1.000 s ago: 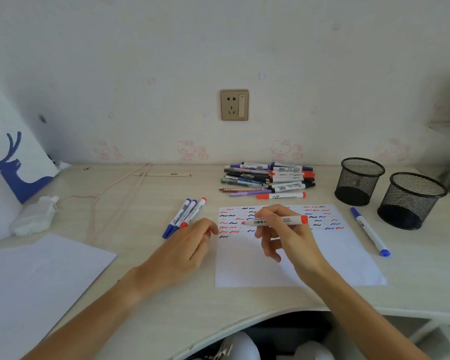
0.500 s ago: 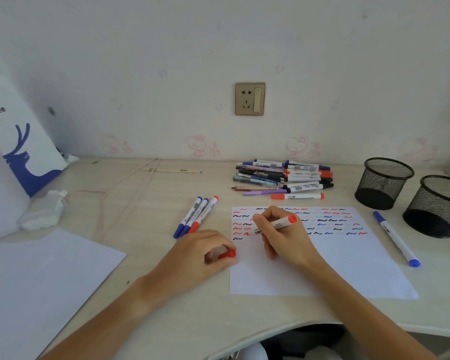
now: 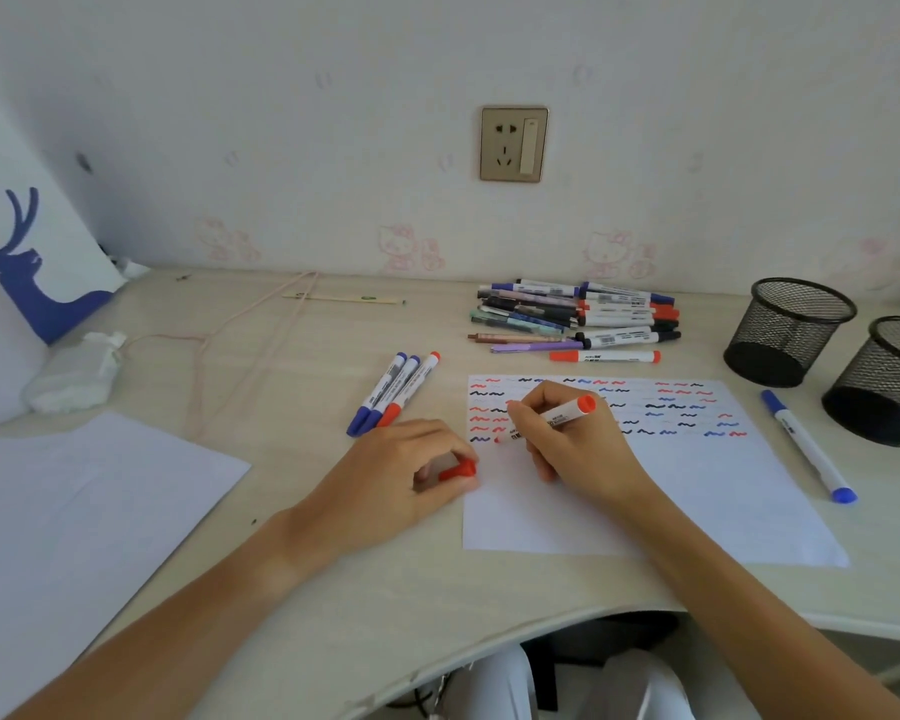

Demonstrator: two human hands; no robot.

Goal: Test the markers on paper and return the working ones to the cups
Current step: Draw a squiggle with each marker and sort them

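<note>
My right hand (image 3: 578, 444) grips an uncapped red marker (image 3: 562, 415) in a writing hold, its tip on the test paper (image 3: 697, 485) near the left edge, under rows of red, blue and black squiggles. My left hand (image 3: 401, 475) rests on the desk beside the paper and holds the red cap (image 3: 458, 470) in curled fingers. A pile of markers and pens (image 3: 572, 319) lies behind the paper. Three capped markers (image 3: 393, 392) lie to the left. One blue marker (image 3: 806, 444) lies right of the paper. Two black mesh cups (image 3: 791, 330) (image 3: 884, 381) stand at the right.
A second white sheet (image 3: 74, 511) covers the near left of the desk. A white bag with a blue deer (image 3: 27, 241) leans at the far left, with a crumpled white packet (image 3: 74, 376) and a pink cord (image 3: 240, 340) nearby. A wall socket (image 3: 514, 143) is above.
My right hand turned the red marker from level above the paper to a writing hold and lowered its tip to the sheet. The red cap became visible in my left hand.
</note>
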